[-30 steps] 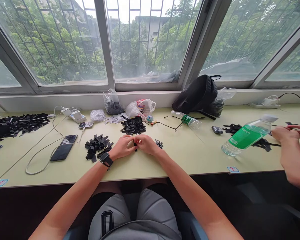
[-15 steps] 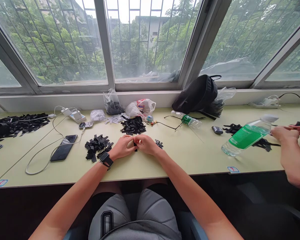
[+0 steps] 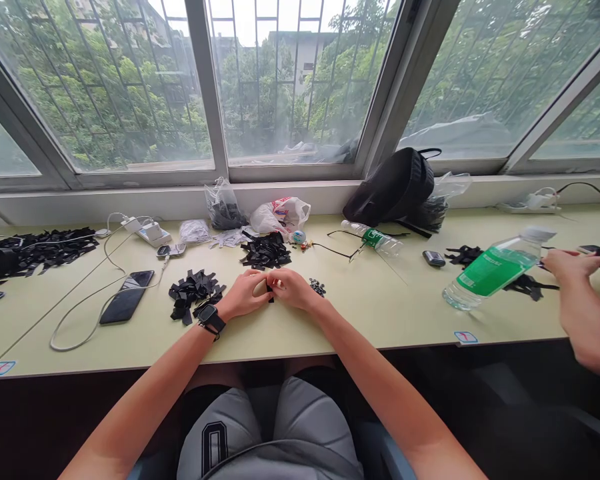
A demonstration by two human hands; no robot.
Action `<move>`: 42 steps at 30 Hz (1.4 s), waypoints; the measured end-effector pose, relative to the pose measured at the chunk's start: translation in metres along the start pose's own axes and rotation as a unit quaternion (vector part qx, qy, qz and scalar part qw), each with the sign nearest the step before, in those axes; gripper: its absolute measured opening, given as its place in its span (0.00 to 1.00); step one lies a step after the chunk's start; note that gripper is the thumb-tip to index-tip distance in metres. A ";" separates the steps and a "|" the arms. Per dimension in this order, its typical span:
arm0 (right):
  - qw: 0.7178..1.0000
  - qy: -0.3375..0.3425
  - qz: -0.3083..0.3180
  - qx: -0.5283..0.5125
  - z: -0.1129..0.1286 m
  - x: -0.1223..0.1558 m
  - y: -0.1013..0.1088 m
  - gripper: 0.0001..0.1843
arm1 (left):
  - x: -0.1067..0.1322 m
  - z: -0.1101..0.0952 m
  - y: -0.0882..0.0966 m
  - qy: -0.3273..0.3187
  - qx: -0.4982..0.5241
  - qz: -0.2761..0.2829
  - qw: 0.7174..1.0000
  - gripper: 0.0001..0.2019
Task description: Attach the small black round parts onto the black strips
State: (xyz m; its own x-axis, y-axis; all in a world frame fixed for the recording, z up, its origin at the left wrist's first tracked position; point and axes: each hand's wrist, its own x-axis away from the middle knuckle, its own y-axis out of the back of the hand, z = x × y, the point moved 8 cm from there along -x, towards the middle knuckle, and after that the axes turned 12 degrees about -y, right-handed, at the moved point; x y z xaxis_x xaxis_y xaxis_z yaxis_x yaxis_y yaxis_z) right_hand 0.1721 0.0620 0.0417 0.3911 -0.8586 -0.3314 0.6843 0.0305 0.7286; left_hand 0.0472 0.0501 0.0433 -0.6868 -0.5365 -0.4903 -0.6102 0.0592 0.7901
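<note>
Both pinching black piece (image 3: 269, 289), left hand (image 3: 244, 295), right hand (image 3: 293, 289)

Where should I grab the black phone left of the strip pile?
Pinch the phone by its long edges, coming from above near its nearer end. It lies flat on the table, and a white cable seems to meet its far end.

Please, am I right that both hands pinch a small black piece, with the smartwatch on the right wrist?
No: the head view shows the smartwatch on the left wrist. The left hand and right hand do pinch the small black piece.
</note>
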 end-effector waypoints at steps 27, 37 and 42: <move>1.000 -0.007 0.004 -0.005 0.000 0.001 0.001 0.10 | 0.000 0.000 0.000 0.005 -0.001 0.002 1.000 0.12; 1.000 -0.010 0.002 -0.011 0.001 0.001 0.002 0.12 | 0.000 0.001 0.001 0.009 0.000 0.003 1.000 0.12; 1.000 -0.011 0.005 -0.014 0.001 0.001 0.002 0.12 | 0.000 0.000 0.002 0.006 -0.002 0.001 1.000 0.12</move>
State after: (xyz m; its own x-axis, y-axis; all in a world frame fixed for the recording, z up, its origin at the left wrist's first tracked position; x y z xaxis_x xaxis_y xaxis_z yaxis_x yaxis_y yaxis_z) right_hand 0.1729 0.0604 0.0437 0.3836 -0.8696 -0.3109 0.6975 0.0522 0.7147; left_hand 0.0460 0.0496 0.0447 -0.6839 -0.5461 -0.4838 -0.6063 0.0566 0.7932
